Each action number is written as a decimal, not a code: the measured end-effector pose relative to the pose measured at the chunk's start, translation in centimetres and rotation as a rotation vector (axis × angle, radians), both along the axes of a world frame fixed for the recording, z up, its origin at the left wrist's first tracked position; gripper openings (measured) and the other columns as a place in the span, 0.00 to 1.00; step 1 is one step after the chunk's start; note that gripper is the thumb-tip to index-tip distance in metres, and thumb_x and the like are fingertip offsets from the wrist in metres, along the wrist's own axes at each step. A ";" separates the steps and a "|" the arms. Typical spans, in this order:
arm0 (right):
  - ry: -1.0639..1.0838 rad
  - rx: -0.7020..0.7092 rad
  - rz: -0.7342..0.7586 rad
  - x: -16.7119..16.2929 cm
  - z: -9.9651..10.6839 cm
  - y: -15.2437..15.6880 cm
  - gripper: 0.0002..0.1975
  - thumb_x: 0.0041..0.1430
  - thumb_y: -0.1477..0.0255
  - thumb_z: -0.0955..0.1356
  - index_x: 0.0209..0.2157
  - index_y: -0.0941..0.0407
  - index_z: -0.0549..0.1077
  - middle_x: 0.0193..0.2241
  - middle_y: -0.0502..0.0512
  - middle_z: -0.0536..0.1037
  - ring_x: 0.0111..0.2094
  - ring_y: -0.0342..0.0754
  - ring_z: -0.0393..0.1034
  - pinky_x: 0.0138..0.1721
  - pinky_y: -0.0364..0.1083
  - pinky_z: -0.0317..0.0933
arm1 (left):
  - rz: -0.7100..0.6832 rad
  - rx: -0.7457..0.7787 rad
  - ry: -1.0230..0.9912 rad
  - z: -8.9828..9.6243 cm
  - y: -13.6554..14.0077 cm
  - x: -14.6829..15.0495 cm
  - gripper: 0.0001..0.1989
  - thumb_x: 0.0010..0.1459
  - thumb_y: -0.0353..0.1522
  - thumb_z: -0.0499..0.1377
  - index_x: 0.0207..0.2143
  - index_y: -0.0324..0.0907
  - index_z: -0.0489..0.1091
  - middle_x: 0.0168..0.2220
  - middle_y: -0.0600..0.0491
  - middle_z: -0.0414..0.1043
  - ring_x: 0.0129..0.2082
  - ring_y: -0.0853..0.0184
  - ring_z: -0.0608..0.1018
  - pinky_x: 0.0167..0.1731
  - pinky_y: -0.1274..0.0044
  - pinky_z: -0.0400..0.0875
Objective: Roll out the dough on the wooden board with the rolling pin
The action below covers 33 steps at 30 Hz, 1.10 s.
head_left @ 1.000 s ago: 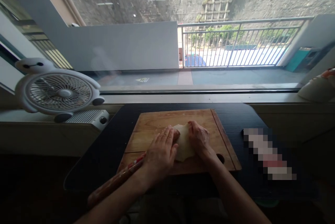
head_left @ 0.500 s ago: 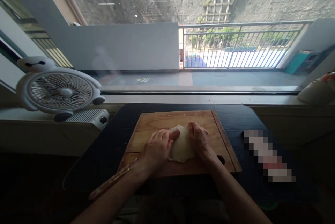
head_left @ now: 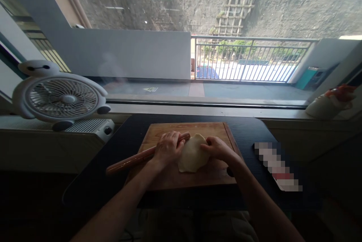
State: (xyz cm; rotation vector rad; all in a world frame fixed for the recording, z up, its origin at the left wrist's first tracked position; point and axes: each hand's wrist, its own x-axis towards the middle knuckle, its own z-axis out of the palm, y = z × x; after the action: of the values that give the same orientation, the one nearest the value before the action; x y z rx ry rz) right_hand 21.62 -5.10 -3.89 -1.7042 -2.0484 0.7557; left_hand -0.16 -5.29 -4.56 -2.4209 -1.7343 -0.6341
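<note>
Gripping rolling pin (head_left: 131,161) with left hand (head_left: 167,148), pinching edge of dough sheet (head_left: 192,155) with right hand (head_left: 217,147), over wooden board (head_left: 169,181) beneath both.

Pixelated object (head_left: 275,166) (unidentifiable), rolling pin (head_left: 131,160) part-hidden

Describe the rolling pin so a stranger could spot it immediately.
On the black table by the window lies a wooden cutting board. Under the left hand is the rolling pin: a long brown rod, unlike the flat, pale dough beside it.
</note>
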 end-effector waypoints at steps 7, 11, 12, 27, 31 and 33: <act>-0.100 0.280 -0.303 -3.3 -2.4 1.4 0.17 0.65 0.64 0.54 0.35 0.56 0.69 0.29 0.54 0.75 0.31 0.45 0.69 0.30 0.42 0.52 | -0.223 -0.049 -0.058 0.7 -5.4 -1.2 0.13 0.59 0.32 0.48 0.46 0.46 0.63 0.45 0.50 0.66 0.45 0.63 0.69 0.47 0.69 0.64; -0.218 0.349 -0.329 -4.0 -2.9 1.5 0.17 0.66 0.65 0.52 0.34 0.55 0.68 0.28 0.53 0.76 0.29 0.45 0.69 0.29 0.42 0.49 | -0.284 -0.053 0.029 1.2 -2.7 -0.4 0.16 0.61 0.35 0.45 0.50 0.47 0.63 0.51 0.50 0.64 0.52 0.63 0.66 0.54 0.66 0.57; -0.226 0.365 -0.330 -4.0 -2.9 1.4 0.17 0.66 0.66 0.52 0.34 0.55 0.68 0.28 0.52 0.76 0.29 0.45 0.69 0.29 0.42 0.49 | -0.220 -0.069 0.033 1.3 -1.4 -0.3 0.19 0.61 0.36 0.45 0.54 0.45 0.60 0.54 0.48 0.62 0.55 0.62 0.63 0.56 0.65 0.54; -0.212 0.412 -0.331 -3.7 -3.2 1.2 0.15 0.65 0.66 0.53 0.31 0.55 0.66 0.26 0.50 0.75 0.26 0.43 0.67 0.26 0.43 0.43 | 0.061 -0.190 0.167 0.2 3.0 -0.7 0.27 0.62 0.41 0.39 0.54 0.33 0.61 0.56 0.42 0.62 0.58 0.59 0.61 0.57 0.64 0.52; -0.196 0.417 -0.318 -3.6 -3.4 1.2 0.16 0.66 0.67 0.53 0.31 0.55 0.66 0.24 0.49 0.75 0.25 0.43 0.67 0.26 0.43 0.44 | -0.049 -0.140 0.174 -0.5 -0.8 0.2 0.26 0.63 0.40 0.39 0.58 0.35 0.56 0.58 0.45 0.59 0.59 0.63 0.61 0.58 0.67 0.53; -0.201 0.421 -0.312 -3.6 -3.5 1.3 0.16 0.66 0.67 0.53 0.31 0.55 0.66 0.23 0.49 0.74 0.24 0.43 0.67 0.26 0.44 0.43 | -0.156 -0.060 0.190 -1.0 -2.9 0.6 0.27 0.62 0.40 0.41 0.60 0.36 0.51 0.62 0.46 0.50 0.62 0.63 0.55 0.60 0.67 0.49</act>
State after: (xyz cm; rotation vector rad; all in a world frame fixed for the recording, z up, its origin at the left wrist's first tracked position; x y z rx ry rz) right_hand 18.05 -3.83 -7.40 -1.8331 -1.8282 0.0494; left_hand 0.42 -8.23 -5.56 -2.5800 -1.5238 -0.3558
